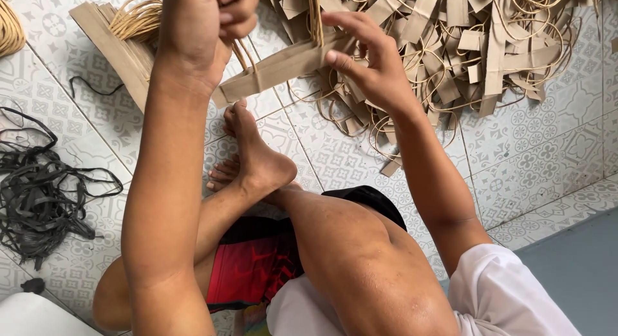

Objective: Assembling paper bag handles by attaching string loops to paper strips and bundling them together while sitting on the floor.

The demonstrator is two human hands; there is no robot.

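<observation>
**Brown paper strips and cord loops over patterned tile**

Floor of white tile (541,156) with grey floral print; plain grey-blue surface at lower right. Seated cross-legged, two bare feet visible. Left hand (206,33) closed around tan cord loops (244,56) and one end of a folded brown paper strip (277,69), held above the floor. Right hand (367,65) pinching the strip's other end, thumb below, fingers above. One large loose heap of strips with cords (463,46) beyond, too many to count. One neat stack (122,49) at left. One black strap tangle (38,194) far left.
</observation>
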